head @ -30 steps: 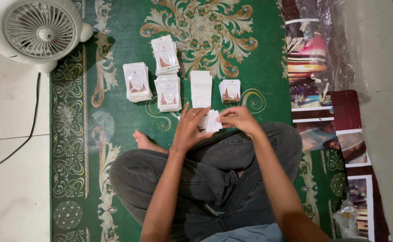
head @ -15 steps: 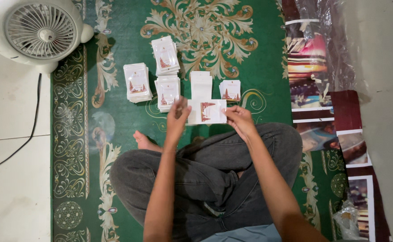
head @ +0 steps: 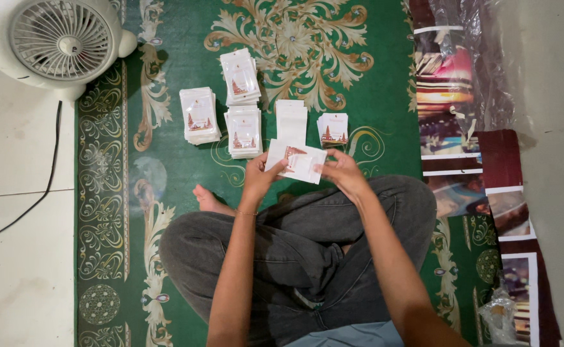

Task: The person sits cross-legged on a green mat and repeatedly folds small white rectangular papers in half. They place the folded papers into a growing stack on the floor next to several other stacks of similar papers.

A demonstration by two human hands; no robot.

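While person sits cross-legged on green rug (head: 372,96), left hand (head: 259,177) and right hand (head: 340,173) pinch white pouch (head: 296,160) by opposite edges at frame centre, held flat, seemingly for card insertion; sorted stacks (head: 243,132) just above; fan (head: 57,42) upper left

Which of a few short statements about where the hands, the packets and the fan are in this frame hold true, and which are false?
1. Both hands, left hand and right hand, hold one white packet. True.
2. The white fan stands on the green carpet's centre medallion. False: it sits at the upper left, mostly on the pale tiled floor.
3. Several stacks of packets lie on the carpet in front of the person. True.
4. The held packet rests flat on the carpet. False: it is lifted in the hands above the crossed legs.
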